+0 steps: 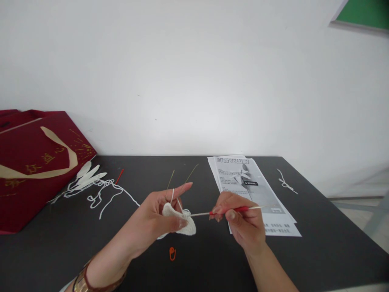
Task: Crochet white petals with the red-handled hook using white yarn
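Between the thumb and fingers of my left hand (159,219) is a white crochet piece (187,228), with white yarn (172,195) running up over the raised index finger. Two thin, wire-like strands (191,173) stick up behind that hand. My right hand (238,221) grips a crochet hook (228,210) by its red handle. Its metal shaft points left, and the tip meets the edge of the white piece, where the stitches hide it. An orange stitch marker (172,254) lies on the table below the piece.
Printed pattern sheets (264,198) lie behind my right hand on the black table (136,259). At left are white crocheted petals (88,176), loose yarn, a red needle-like tool (119,176) and a dark red bag (39,162). A yarn scrap (285,183) rests far right.
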Demonstrator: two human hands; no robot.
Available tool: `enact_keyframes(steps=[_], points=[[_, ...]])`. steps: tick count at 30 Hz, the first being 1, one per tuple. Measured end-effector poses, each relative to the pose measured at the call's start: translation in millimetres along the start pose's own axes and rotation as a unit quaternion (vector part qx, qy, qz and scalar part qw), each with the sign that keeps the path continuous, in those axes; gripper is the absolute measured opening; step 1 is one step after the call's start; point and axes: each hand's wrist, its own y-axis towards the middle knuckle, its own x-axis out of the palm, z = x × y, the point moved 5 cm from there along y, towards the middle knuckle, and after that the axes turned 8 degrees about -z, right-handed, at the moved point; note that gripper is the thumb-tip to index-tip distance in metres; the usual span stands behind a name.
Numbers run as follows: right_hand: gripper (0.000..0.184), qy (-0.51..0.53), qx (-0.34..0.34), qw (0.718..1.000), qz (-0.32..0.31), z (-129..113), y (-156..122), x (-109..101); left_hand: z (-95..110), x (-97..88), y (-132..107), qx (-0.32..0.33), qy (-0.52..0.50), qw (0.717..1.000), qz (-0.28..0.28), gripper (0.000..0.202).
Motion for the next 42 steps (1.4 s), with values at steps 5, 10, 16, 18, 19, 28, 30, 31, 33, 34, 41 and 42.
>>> enact_keyframes(steps=[5, 10, 16, 18, 19, 28, 30, 31, 33, 34, 41, 42], points=[[0.013, -0.036, -0.008, 0.999, 0.002, -1, -2, 4, 2, -0.7, 2, -0.004, 0.038, 0.999, 0.010, 0.045], [0.013, -0.153, -0.032, 0.987, -0.034, -12, 0, 9, 4, -2.5, 1, 0.015, 0.122, 0.991, 0.050, 0.007], [0.029, -0.355, -0.170, 0.911, -0.119, -23, -3, 32, 9, -7.6, 5, 0.042, 0.182, 0.970, 0.152, 0.011], [0.038, -0.406, -0.211, 0.877, -0.145, -18, -8, 39, 9, -8.2, 6, 0.055, 0.163, 0.967, 0.191, 0.035], [0.040, -0.431, -0.223, 0.860, -0.154, -14, -11, 41, 8, -7.9, 6, 0.063, 0.149, 0.965, 0.207, 0.046], [0.050, -0.439, -0.224, 0.857, -0.152, -5, -16, 35, -9, 0.0, 6, 0.153, -0.053, 0.967, 0.196, 0.069], [0.048, -0.414, -0.227, 0.870, -0.140, -8, -13, 34, -11, 0.5, 9, 0.146, -0.107, 0.969, 0.169, 0.068], [0.047, -0.399, -0.223, 0.881, -0.127, -9, -11, 33, -11, 0.7, 11, 0.144, -0.124, 0.969, 0.157, 0.067], [0.046, -0.363, -0.194, 0.907, -0.092, -11, -7, 30, -9, 0.3, 12, 0.157, -0.128, 0.968, 0.145, 0.066], [0.045, -0.345, -0.174, 0.919, -0.074, -11, -5, 28, -7, -0.5, 12, 0.172, -0.117, 0.967, 0.148, 0.066], [0.038, -0.425, -0.228, 0.867, -0.126, -12, -9, 35, -7, -0.4, 15, 0.151, -0.178, 0.964, 0.128, 0.069], [0.037, -0.461, -0.246, 0.842, -0.136, -13, -11, 37, -8, 0.3, 15, 0.138, -0.194, 0.963, 0.123, 0.070]])
